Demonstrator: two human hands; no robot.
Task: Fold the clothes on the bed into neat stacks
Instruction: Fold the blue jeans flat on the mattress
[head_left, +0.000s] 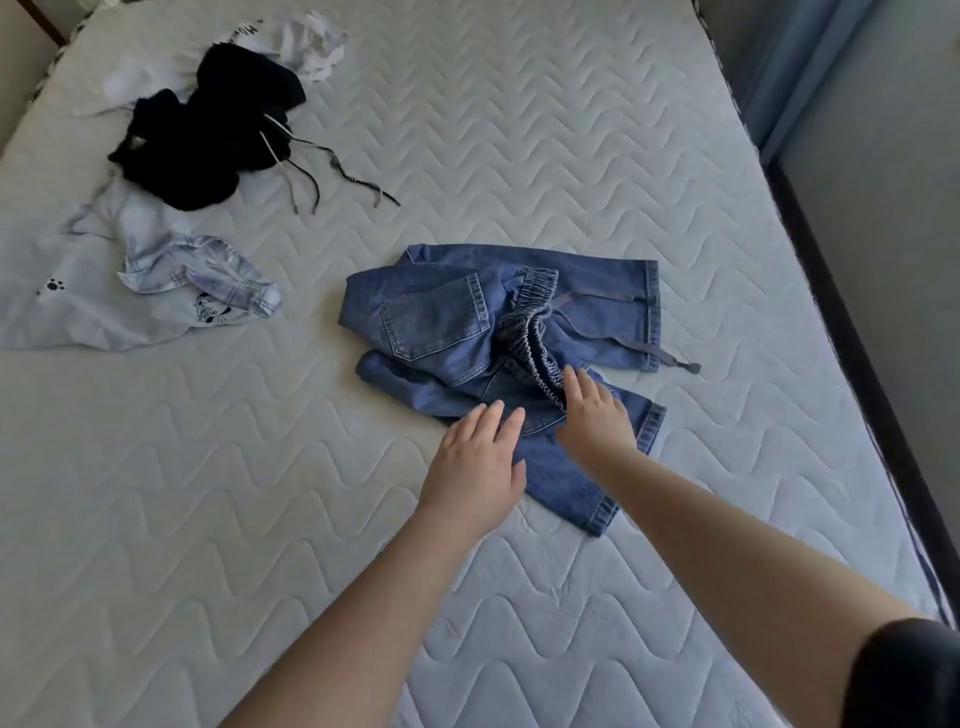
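Observation:
A crumpled pair of blue jeans (447, 317) with an elastic waistband lies in the middle of the quilted bed (519, 130). My left hand (475, 462) reaches over the near leg of the jeans, fingers straight, fingertips at the denim. My right hand (595, 410) lies with straight fingers on the jeans just below the waistband. A black garment (208, 140) with drawstrings is bunched at the far left. A white printed garment (306, 41) sits behind it. A pale garment (140, 280) with paw and panda prints is spread at the left edge.
The bed's right edge (852, 332) runs along a dark frame beside a grey wall, with a blue curtain (800, 67) at the top right. Bare quilted mattress stretches in front of and to the right of the jeans.

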